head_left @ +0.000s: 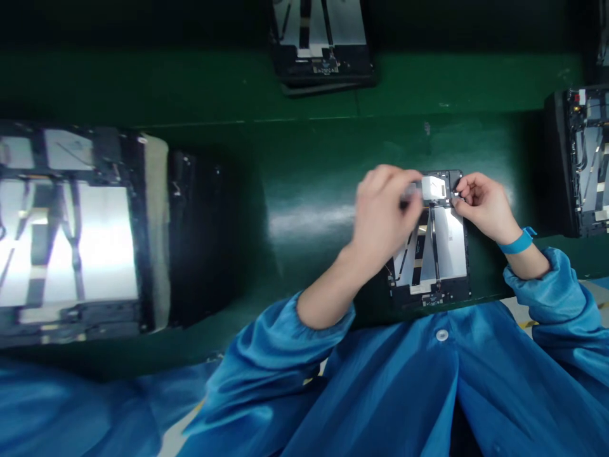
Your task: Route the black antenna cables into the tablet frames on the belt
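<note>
The opened device [451,244] lies beneath and between both hands. The left hand [379,212] is curled, blurred, beside a white piece [433,188]; its hold cannot be determined. The right hand's [486,206] thumb and forefinger nearly meet at the opposite edge; contents unclear.

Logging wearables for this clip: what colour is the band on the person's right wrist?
The wristband is bright blue, showing best in the head view.

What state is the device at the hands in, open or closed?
Open: the device lies with its inside exposed, showing a silvery panel crossed by dark strips.
</note>
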The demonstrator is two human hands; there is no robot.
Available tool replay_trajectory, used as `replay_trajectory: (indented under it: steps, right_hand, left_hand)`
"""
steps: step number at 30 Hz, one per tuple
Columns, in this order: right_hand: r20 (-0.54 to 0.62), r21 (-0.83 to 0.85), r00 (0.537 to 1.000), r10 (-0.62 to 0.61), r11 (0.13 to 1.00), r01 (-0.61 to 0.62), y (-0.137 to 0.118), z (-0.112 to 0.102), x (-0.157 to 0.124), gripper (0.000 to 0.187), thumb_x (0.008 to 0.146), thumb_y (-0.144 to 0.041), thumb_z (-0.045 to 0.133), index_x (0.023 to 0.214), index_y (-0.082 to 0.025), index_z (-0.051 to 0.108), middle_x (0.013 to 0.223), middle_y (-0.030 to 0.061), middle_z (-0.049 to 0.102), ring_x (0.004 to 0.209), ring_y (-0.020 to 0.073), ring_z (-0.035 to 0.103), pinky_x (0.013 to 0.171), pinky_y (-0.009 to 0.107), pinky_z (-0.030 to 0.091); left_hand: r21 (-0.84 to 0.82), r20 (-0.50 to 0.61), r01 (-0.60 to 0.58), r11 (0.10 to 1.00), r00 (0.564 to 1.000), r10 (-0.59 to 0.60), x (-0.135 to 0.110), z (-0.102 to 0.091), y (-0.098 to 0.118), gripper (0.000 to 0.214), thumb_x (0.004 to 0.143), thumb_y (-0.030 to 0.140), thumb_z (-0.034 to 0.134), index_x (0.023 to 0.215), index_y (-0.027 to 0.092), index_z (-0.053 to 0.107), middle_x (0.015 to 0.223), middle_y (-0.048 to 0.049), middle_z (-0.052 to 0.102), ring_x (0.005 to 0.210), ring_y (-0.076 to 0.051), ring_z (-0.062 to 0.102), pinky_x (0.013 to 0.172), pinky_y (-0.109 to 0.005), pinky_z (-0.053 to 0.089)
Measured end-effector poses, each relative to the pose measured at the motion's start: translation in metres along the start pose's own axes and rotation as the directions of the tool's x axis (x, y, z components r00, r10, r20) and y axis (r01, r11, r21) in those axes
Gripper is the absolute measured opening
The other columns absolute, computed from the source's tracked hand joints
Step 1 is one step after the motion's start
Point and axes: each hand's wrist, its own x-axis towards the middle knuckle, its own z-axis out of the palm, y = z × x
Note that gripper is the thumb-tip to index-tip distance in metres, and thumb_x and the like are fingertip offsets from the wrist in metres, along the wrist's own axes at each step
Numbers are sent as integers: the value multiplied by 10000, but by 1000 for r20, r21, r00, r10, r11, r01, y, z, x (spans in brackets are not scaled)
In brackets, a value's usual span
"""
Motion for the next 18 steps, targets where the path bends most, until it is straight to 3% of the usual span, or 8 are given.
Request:
replay_trajectory:
  steps: [2,4,5,7,9,11,15,18]
  right_hand:
    - [-86,90,996,4,996,4,-2,0,-4,177,733,-221,690,877,-236,588,765,-49,552,613,97,498,590,256,429]
    - [-143,124,990,-12,992,30,-13,3,-13,151,788,-227,664,909,-249,577,790,-37,564,635,111,533,603,266,457]
    - [-114,105,993,-30,994,42,-21,8,-19,140,812,-219,652,930,-252,584,814,-26,588,655,119,557,613,271,471]
    - [85,16,994,-65,998,64,-40,23,-32,151,845,-186,639,981,-245,616,862,-7,643,687,131,596,645,282,498]
    - [332,-104,940,-85,987,126,-57,45,-43,171,853,-162,667,1010,-229,649,854,-9,668,681,134,598,682,294,507]
    - [486,-195,869,-90,958,208,-65,67,-49,186,839,-139,716,1004,-209,665,795,-24,657,670,135,584,704,295,493]
    - [541,-249,836,-88,933,259,-62,86,-49,179,826,-32,655,881,-202,644,710,-50,626,651,117,576,688,254,451]
    - [559,-259,822,-107,919,296,-55,77,-46,209,783,-11,637,845,-211,631,687,-64,619,622,106,565,670,238,440]
  left_hand:
    - [104,12,33,994,999,-35,-21,-20,-20,274,950,141,520,1112,205,731,1007,-80,720,911,-238,670,813,-367,509]
    - [205,195,-34,978,981,-7,-44,-35,-39,273,905,139,531,1082,211,726,875,-50,706,754,-222,653,707,-345,492]
    - [230,293,-81,970,956,11,-55,-39,-45,258,889,149,547,1064,215,725,825,-36,700,693,-215,638,662,-336,476]
    - [239,391,-157,958,919,53,-72,-44,-50,203,896,174,562,1003,220,727,777,-26,701,636,-207,628,619,-328,460]
    - [240,317,-188,952,942,106,-82,-47,-44,184,946,191,547,935,221,729,784,-40,716,679,-213,663,652,-334,489]
    - [232,176,-228,946,966,190,-86,-51,-33,216,989,188,532,932,226,737,850,-62,743,765,-222,700,717,-348,526]
    - [101,33,-354,930,935,353,-93,-54,-19,194,990,144,578,1024,265,725,968,-53,763,825,-202,713,737,-348,557]
    - [-19,-98,-202,979,975,199,-100,-46,-20,241,975,149,605,1164,281,676,1024,-48,739,854,-189,707,768,-349,590]
